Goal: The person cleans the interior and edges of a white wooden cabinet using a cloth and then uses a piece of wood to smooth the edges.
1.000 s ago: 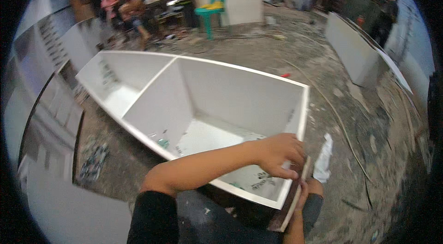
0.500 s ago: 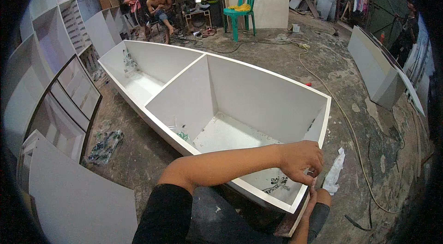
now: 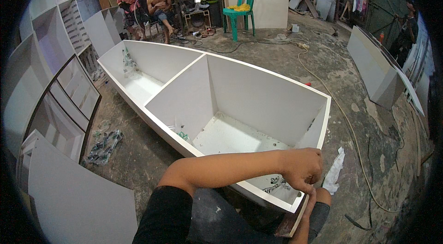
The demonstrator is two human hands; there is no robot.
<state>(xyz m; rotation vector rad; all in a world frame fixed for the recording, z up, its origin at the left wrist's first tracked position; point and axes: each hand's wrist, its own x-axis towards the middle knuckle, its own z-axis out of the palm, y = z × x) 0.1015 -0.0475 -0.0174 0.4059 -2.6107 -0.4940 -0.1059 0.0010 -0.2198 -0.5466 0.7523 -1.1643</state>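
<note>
A long white open-topped cabinet (image 3: 240, 71) lies on its back, split in two by a divider. My left arm reaches across its near compartment. At the right end panel, my left hand (image 3: 302, 168) is closed with fingers curled down, and whatever it grips is hidden. Just below it, my right hand (image 3: 310, 200) rises along the outer side of that end, its fingertips close to my left thumb. Most of its fingers are hidden. Beside my right wrist, a brown-faced board (image 3: 293, 222) stands against the cabinet's near right corner.
White shelf units (image 3: 44, 68) stand along the left, with a loose white panel (image 3: 83, 188) nearer. Crumpled plastic (image 3: 105, 147) and a white rag (image 3: 333, 172) lie on the floor. A cable (image 3: 344, 115) curves past on the right. People sit behind, near a green chair (image 3: 240, 11).
My left hand has turned slightly, its knuckles now more tightly curled over the end panel. Behind, the person in pink has shifted, and a person at the far right shows more.
</note>
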